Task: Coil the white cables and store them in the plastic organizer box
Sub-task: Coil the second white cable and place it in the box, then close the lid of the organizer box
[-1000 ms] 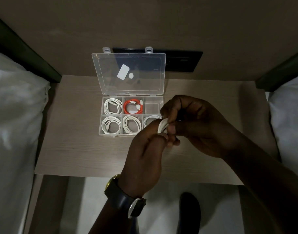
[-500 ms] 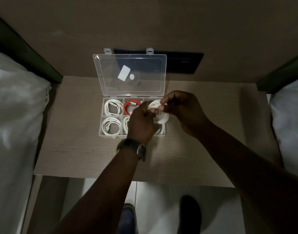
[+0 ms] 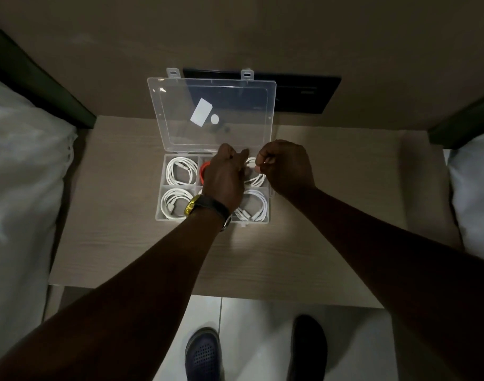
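Note:
The clear plastic organizer box [image 3: 159,217] sits open on the wooden nightstand, its lid [image 3: 213,114] standing up behind. A coiled white cable [image 3: 256,178] lies in the back right compartment. My left hand [image 3: 224,174] presses on the coil's left side. My right hand [image 3: 284,166] pinches the cable's end near the coil's top. Other coiled white cables fill the back left [image 3: 179,170], front left [image 3: 173,202] and front right [image 3: 253,207] compartments. An orange cable [image 3: 203,170] shows in the back middle compartment, mostly hidden by my left hand.
The nightstand [image 3: 331,215] stands between two beds with white bedding [image 3: 21,174]. A black panel [image 3: 304,92] is on the wall behind the lid. My shoes [image 3: 203,353] are on the tiled floor below the front edge.
Both hands moved forward and down from in front of the box to its back right compartment, bringing the coiled white cable with them into that compartment.

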`<state>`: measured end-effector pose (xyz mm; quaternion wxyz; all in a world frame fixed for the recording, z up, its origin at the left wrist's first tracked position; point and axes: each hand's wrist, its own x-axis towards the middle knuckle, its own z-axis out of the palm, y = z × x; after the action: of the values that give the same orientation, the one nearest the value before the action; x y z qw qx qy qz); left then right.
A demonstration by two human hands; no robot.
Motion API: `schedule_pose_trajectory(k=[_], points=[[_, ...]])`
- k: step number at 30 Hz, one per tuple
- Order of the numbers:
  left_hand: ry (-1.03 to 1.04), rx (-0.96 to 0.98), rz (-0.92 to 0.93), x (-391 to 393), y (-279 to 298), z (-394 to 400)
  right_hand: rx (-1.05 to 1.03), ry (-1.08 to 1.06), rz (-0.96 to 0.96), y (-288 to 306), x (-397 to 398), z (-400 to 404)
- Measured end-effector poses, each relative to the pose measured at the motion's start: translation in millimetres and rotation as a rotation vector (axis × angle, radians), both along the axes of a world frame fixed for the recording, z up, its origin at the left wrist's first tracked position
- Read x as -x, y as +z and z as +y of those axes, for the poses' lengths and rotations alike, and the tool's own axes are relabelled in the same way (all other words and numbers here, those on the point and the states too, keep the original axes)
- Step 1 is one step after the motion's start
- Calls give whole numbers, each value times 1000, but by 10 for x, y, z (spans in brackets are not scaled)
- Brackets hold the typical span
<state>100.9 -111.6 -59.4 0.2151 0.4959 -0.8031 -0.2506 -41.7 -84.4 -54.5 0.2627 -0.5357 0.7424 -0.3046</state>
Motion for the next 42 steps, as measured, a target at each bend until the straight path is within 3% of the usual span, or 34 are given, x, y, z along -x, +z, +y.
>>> schedule_pose_trajectory(k=[4,7,8,10,14,19,23,29,34,38,42], points=[[-38,48,14,-74,-61,72,-57,109,173,-6,17,11],[35,-8,160,-89,-73,90,-78,233,348,3,-6,-40],[1,40,112,-95,-75,94,-74,260,390,2,-10,-49],[-129,175,-187,-124,-155,118,-62,294,443,18,-10,-48],[-160,109,-443,-96,-143,112,-33,360,592,28,33,-4],[-125,66,-507,-27,-100,147,-67,368,481,-27,73,199],[-119,77,-453,-33,-86,112,-62,207,346,-47,60,332],[-148,97,-527,-29,-102,185,-300,37,187,-82,-3,136],[-172,106,-553,-59,-85,227,-288,146,227,-60,-21,86],[-268,88,-600,-113,-109,202,-234,100,125,-61,9,162],[-250,99,-432,-198,-116,206,-132,92,120,-73,4,245]])
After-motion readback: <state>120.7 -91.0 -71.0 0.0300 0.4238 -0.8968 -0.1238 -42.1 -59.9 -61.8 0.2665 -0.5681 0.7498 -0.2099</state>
